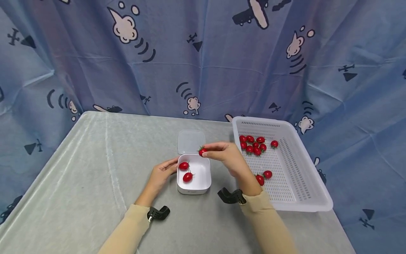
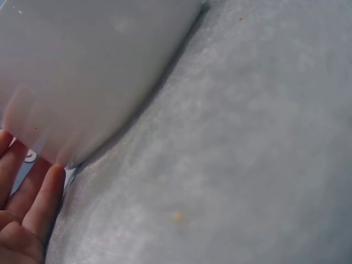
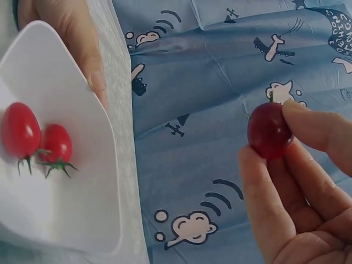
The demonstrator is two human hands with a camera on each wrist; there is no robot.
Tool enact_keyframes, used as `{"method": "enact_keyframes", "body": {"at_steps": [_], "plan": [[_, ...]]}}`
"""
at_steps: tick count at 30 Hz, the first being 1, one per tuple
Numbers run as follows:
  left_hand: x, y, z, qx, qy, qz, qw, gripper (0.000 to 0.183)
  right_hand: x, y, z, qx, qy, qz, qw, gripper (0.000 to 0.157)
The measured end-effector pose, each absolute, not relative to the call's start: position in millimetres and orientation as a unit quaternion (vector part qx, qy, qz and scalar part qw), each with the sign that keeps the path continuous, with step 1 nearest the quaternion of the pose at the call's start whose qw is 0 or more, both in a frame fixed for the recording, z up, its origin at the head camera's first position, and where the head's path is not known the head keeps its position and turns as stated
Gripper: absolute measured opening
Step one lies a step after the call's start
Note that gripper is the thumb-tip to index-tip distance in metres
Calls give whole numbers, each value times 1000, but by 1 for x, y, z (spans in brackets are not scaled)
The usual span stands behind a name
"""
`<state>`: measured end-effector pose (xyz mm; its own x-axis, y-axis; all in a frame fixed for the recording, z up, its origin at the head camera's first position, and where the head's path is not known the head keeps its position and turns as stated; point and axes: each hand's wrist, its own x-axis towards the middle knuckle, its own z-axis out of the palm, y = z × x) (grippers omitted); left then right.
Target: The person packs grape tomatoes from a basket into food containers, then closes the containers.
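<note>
Over the back right corner of a small white box (image 1: pixel 203 176), my right hand (image 1: pixel 226 155) pinches a cherry tomato (image 1: pixel 202 151) between thumb and fingertips. In the right wrist view the held tomato (image 3: pixel 269 130) is dark red with a green stem. Two more cherry tomatoes (image 1: pixel 188 177) with green stems lie at the left side inside the box. My left hand (image 1: pixel 161 175) touches the box's left side near the back corner. The left wrist view shows its fairly straight fingers (image 2: pixel 47 201) with their tips at the box's wall.
A clear lid (image 1: pixel 191 141) lies behind the box. To the right stands a white perforated basket (image 1: pixel 304 169), with several cherry tomatoes (image 1: pixel 257 151) grouped toward its back left and others near the right forearm. A patterned blue curtain (image 1: pixel 171 49) hangs behind the cloth-covered table (image 1: pixel 79 176).
</note>
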<state>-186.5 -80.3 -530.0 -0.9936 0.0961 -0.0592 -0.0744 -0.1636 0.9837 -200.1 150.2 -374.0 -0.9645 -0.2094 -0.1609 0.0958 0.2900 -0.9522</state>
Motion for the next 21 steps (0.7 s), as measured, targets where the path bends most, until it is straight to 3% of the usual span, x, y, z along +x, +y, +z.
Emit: {"method": "enact_keyframes", "body": {"at_steps": [21], "plan": [[-186,-80,-529,9,655,753,60,41,-208,118,-430,-9,804,-581,128,25]]}}
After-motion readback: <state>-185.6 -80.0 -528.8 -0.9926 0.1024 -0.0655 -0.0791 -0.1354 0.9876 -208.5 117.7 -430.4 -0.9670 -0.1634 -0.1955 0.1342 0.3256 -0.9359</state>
